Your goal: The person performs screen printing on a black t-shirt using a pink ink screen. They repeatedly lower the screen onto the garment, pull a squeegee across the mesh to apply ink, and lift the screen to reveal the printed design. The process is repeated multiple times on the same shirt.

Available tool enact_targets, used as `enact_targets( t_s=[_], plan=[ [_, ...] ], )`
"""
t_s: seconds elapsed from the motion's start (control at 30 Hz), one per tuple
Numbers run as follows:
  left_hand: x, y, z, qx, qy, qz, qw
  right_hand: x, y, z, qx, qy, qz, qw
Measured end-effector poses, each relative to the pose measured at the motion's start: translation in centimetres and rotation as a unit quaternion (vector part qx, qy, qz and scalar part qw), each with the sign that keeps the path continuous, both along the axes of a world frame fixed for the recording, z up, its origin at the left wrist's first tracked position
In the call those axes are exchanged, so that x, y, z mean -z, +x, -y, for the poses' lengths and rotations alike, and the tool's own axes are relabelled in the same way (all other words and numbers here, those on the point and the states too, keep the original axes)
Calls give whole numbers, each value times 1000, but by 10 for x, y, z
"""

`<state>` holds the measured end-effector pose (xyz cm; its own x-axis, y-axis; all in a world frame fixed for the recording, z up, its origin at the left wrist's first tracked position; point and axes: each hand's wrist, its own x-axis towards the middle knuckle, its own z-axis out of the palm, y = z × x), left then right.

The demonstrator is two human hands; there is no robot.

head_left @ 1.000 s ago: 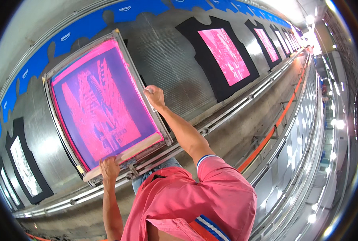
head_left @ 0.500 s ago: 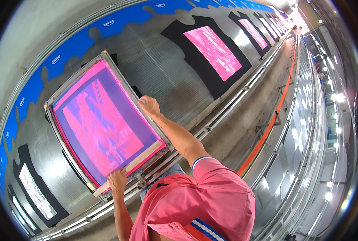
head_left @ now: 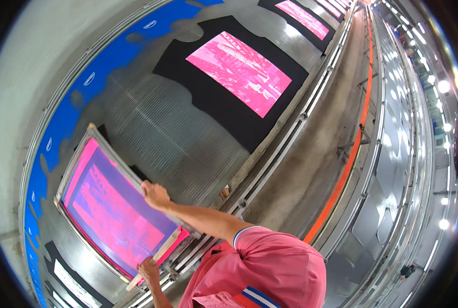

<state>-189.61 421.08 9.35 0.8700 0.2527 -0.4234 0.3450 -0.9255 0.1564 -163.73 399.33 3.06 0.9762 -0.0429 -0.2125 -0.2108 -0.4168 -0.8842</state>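
Note:
A screen printing frame point(head_left: 108, 138) lies tilted across the lower left, its purple mesh point(head_left: 157, 215) smeared with bright pink ink. My right hand point(head_left: 156, 196) is closed on the frame's right side rail. Along the near end of the mesh rests a squeegee point(head_left: 168, 246) with a pale wooden handle. My left hand point(head_left: 149, 271) is closed over this handle near its left end; whether its fingers also take in the frame's near rail is hidden. Right of the frame, a black shirt piece point(head_left: 213, 105) with a pink print point(head_left: 239, 72) lies flat on the grey table.
The long grey table point(head_left: 147, 123) has a blue-painted far edge point(head_left: 98, 66). More black pieces with pink prints point(head_left: 306, 20) lie farther along it; one with a white print point(head_left: 72, 282) lies at left. Metal rails point(head_left: 290, 128) edge the near side. Beyond the aisle runs an orange strip point(head_left: 342, 179).
The view has swung rightward along the table. The frame and both hands now sit lower in it, and the printed black piece appears larger and nearer. Both hands keep their holds.

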Motion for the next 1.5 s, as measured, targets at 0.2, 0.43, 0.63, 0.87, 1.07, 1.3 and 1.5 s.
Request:
enact_targets(
  t_s=[0.2, 0.43, 0.63, 0.87, 1.07, 1.3, 1.5],
  plan=[
    [-10, 7, 4, 5, 5, -11, 1000, -13, 6, 9, -45, 78, -77, 993],
    [-2, -16, -3, 78, 21, 90, 993, -2, 6, 9, -103, 139, -85, 981],
    [18, -17, -13, 64, 80, 51, 993, -4, 12, 19, -138, 161, -115, 971],
    [7, -24, -5, 70, 72, 81, 992, -3, 5, 14, -136, 159, -122, 970],
    [9, -20, -7, 8, 55, 39, 998, -11, 14, 22, -157, 151, -153, 964],
    [-9, -13, 11, -51, 73, -24, 996, -10, 11, 20, -164, 142, -152, 964],
    [-16, 2, 28, -58, 117, -70, 989, -10, 10, 21, -138, 130, -131, 973]
  ],
)
